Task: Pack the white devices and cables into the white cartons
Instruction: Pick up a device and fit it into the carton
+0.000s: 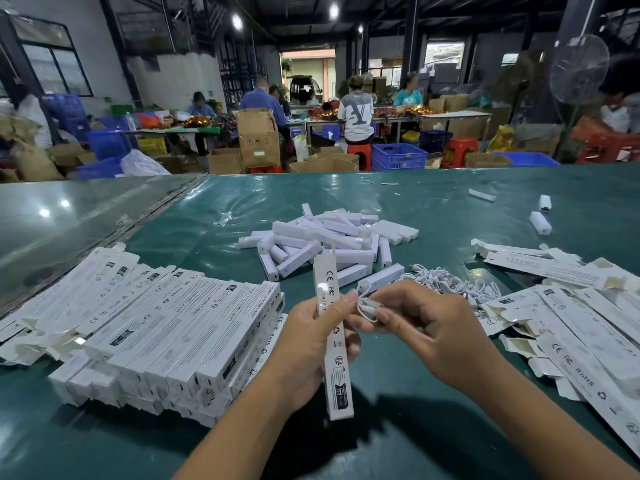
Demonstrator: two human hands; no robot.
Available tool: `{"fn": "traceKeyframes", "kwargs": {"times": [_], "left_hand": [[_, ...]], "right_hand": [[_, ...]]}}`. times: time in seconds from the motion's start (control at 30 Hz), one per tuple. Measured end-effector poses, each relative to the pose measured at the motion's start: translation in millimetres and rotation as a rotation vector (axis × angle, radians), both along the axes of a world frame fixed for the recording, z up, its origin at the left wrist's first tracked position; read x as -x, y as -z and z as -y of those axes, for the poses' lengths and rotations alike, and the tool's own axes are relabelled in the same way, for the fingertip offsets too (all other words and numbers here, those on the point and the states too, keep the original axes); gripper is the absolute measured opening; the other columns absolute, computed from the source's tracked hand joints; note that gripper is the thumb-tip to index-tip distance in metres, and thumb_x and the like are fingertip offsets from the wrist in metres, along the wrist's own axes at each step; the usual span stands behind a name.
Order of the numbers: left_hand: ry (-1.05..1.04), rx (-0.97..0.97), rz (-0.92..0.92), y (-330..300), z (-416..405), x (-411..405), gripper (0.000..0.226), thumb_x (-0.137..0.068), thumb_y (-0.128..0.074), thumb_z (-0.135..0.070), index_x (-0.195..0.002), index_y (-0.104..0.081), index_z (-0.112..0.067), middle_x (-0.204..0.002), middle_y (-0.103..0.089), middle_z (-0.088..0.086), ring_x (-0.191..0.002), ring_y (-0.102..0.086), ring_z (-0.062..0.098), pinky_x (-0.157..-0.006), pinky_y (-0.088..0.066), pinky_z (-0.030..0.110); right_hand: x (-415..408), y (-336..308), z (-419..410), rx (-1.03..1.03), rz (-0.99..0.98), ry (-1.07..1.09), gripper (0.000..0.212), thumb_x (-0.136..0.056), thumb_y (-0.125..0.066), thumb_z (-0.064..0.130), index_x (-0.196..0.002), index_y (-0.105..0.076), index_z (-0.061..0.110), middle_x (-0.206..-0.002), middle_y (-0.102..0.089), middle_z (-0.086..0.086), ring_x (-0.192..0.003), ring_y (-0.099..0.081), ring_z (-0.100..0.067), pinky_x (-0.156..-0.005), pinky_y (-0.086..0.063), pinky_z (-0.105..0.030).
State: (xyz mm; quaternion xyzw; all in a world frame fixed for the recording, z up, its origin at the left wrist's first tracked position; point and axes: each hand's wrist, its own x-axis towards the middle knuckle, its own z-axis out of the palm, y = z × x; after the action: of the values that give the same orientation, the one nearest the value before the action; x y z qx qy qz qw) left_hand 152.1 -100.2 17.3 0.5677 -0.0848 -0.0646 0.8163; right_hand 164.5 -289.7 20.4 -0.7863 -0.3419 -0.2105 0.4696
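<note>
A white carton (333, 336) is held upright in the left hand (306, 344); beside it, a coiled cable (367, 308) is pinched in the right hand (427, 329) grip.

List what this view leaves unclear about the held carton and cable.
- Carton contents: its walls hide the inside, head view.
- Carton's middle print: left hand covers it.
- Cable length: mostly hidden by right hand.
- Small print on carton: too small to read.

You have one carton (333, 336) in hand and one cable (367, 308). Beyond that carton lies a heap of perhaps thirty white devices (329, 242); three more devices (540, 221) lie far right of the heap.
</note>
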Motion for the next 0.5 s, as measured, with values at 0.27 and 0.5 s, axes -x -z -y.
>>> {"fn": "traceKeyframes", "kwargs": {"times": [0.27, 0.5], "left_hand": [[0.204, 0.014, -0.172, 0.7, -3.8, 1.8, 0.016, -0.082, -0.075, -0.031, -0.072, -0.074, -0.019, -0.069, -0.061, 0.005, -0.045, -0.047, 0.009, -0.045, -0.040, 0.018], [0.308, 0.014, -0.117, 1.6, -11.6, 1.9, 0.012, -0.075, -0.079, -0.030, -0.076, -0.074, -0.020, -0.066, -0.063, 0.002, -0.044, -0.046, 0.005, -0.047, -0.039, 0.018]], "right_hand": [[3.2, -6.3, 1.5, 0.181, 0.074, -0.083, 0.043, -0.098, -0.056, 0.031, -0.141, -0.055, 0.022, -0.095, -0.076, 0.013, -0.082, -0.072, 0.003, -0.077, -0.055, -0.015], [5.4, -11.6, 4.0, 0.168, 0.010, -0.184, 0.030, -0.099, -0.063, 0.035, -0.128, -0.067, 0.030, -0.105, -0.075, 0.018, -0.091, -0.073, 0.000, -0.081, -0.058, -0.018]]}}
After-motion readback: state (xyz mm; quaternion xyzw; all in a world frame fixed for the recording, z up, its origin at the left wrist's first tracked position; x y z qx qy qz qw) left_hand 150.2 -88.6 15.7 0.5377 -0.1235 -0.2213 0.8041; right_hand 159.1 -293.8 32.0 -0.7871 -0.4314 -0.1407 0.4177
